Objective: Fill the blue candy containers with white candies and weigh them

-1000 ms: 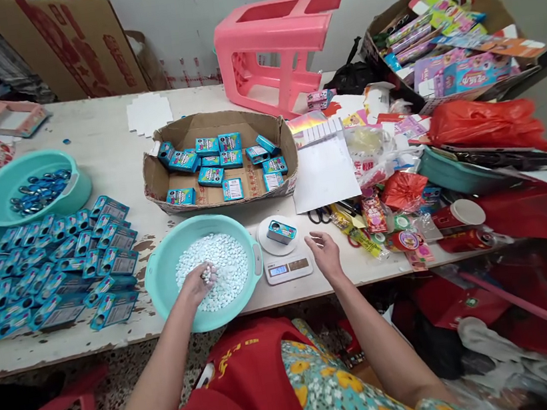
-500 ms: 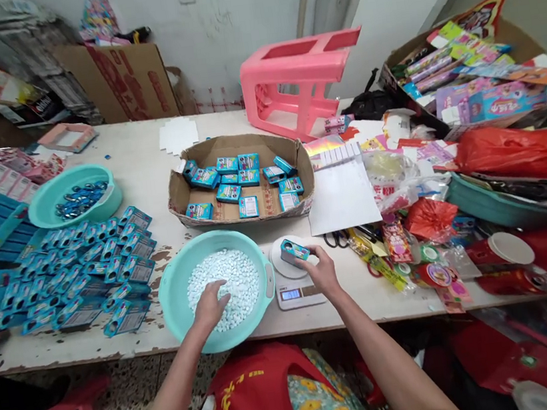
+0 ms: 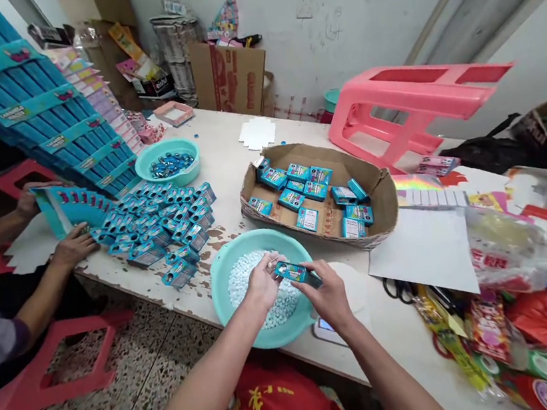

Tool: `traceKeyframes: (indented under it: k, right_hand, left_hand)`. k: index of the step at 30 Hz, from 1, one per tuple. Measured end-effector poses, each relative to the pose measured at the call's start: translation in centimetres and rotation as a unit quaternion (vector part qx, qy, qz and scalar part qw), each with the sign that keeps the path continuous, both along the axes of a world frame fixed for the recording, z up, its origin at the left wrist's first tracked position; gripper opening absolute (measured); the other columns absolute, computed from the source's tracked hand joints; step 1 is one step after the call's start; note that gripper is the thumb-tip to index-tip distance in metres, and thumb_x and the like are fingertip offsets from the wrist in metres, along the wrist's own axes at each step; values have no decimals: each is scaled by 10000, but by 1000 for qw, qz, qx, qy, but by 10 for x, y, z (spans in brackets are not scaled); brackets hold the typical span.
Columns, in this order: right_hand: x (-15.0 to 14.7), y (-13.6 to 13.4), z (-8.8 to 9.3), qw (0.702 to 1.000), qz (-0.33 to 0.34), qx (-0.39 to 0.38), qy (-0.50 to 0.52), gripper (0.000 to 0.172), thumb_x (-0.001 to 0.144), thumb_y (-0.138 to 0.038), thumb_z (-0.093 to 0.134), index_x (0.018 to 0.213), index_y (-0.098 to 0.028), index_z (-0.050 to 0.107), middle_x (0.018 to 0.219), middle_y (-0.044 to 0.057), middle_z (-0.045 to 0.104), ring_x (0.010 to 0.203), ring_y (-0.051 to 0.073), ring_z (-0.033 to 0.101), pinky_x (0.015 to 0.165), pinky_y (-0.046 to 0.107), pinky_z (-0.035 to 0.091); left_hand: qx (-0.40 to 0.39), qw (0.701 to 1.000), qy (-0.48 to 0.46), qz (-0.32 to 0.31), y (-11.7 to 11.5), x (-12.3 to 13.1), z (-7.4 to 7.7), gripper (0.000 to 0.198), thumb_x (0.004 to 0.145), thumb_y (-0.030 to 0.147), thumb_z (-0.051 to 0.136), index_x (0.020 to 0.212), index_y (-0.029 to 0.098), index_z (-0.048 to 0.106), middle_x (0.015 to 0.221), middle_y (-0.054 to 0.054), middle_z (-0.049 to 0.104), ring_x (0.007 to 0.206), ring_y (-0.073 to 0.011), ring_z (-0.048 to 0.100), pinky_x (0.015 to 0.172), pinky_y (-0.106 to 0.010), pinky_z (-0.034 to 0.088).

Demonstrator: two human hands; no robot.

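My right hand (image 3: pixel 329 290) grips a small blue printed box (image 3: pixel 289 271) by its right end, above the right side of a turquoise basin (image 3: pixel 218 273). Many small white pellets (image 3: pixel 245 277) lie in the basin. My left hand (image 3: pixel 263 281) is at the left end of the box, fingers closed together beside its round opening. What those fingers hold is hidden. Right of the basin, a white kitchen scale (image 3: pixel 323 334) is partly covered by my right hand and wrist. Behind stands a cardboard tray (image 3: pixel 379 208) with several blue boxes inside.
Rows of blue boxes (image 3: pixel 155 224) stand at left, before a smaller basin (image 3: pixel 193 170) of shiny blue wrapped pieces. Another person's hands (image 3: pixel 75 246) handle a blue printed card sheet (image 3: pixel 55 210). A pink stool (image 3: pixel 420 95) lies behind the tray; scissors (image 3: pixel 396 289) and packets are at right.
My left hand has risen from the pellets to the box. The box has left the scale and moved over the basin in my right hand. The view has turned left, showing the other person.
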State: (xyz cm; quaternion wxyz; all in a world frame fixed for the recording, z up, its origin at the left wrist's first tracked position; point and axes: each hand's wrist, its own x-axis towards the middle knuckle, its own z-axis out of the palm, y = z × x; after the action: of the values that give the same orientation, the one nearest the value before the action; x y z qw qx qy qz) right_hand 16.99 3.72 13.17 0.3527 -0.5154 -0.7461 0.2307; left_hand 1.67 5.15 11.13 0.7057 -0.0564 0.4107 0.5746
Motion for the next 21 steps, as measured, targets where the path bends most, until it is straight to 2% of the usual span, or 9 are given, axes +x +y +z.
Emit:
traceKeyframes:
  k: [3, 6, 8, 11, 14, 17, 19, 21]
  right_hand:
    - [-8, 5, -5, 1000, 0, 12, -12, 311, 768, -386, 696, 1033, -250, 606, 935, 44, 634, 906, 240, 588, 799, 379, 455]
    - [-14, 9, -11, 999, 5, -6, -35, 298, 758, -387, 701, 998, -232, 619, 904, 44, 635, 882, 239, 596, 774, 363, 457]
    - [-19, 12, -15, 999, 11, -21, -39, 291, 762, -384, 694, 994, -223, 623, 902, 43, 633, 878, 231, 595, 773, 349, 457]
    - [-27, 13, -16, 999, 2, -27, -26, 295, 771, -388, 681, 1002, -216, 620, 918, 42, 629, 884, 216, 589, 783, 331, 456]
    - [-33, 11, -13, 999, 6, -37, -27, 300, 765, -386, 684, 1000, -211, 622, 913, 41, 627, 891, 219, 587, 791, 334, 453]
    - [-32, 7, -13, 997, 2, -69, -19, 312, 749, -392, 696, 992, -207, 631, 914, 42, 628, 897, 228, 588, 798, 347, 453]
    - [-25, 5, -16, 994, -23, -103, 18, 334, 742, -411, 698, 998, -205, 632, 921, 42, 631, 883, 224, 592, 793, 349, 463]
    - [-19, 4, -18, 988, -47, -131, 70, 361, 739, -426, 697, 1016, -203, 631, 947, 47, 630, 878, 219, 594, 799, 353, 473]
  left_hand:
    - [47, 998, -21, 30, -5, -14, -4, 182, 864, 224, 515, 881, 122, 665, 975, -106, 667, 864, -160, 622, 757, -264, 488]
    - [32, 999, -9, 36, -6, -24, -7, 156, 836, 171, 528, 817, 117, 673, 928, -102, 672, 885, -156, 618, 798, -258, 481]
    - [15, 1000, 8, 23, -5, -28, -12, 114, 790, 155, 572, 807, 114, 677, 911, -97, 671, 864, -152, 617, 805, -260, 476]
    - [87, 992, 95, -19, -5, -31, -21, 203, 682, 170, 679, 878, 119, 690, 937, -86, 673, 873, -168, 612, 836, -281, 462]
    - [144, 947, 279, -74, -2, -35, -30, 253, 601, 151, 697, 853, 130, 700, 855, -57, 678, 833, -177, 606, 822, -291, 459]
    - [134, 893, 410, -126, 3, -45, -36, 153, 669, 171, 582, 780, 145, 685, 770, -44, 666, 789, -189, 614, 779, -311, 480]
    - [127, 853, 479, -160, 4, -57, -36, 206, 705, 164, 522, 836, 156, 680, 858, -62, 678, 885, -216, 623, 838, -351, 479]
    - [143, 789, 560, -208, 1, -70, -31, 358, 662, 122, 560, 1002, 163, 666, 1085, -94, 652, 1093, -259, 561, 979, -408, 408]
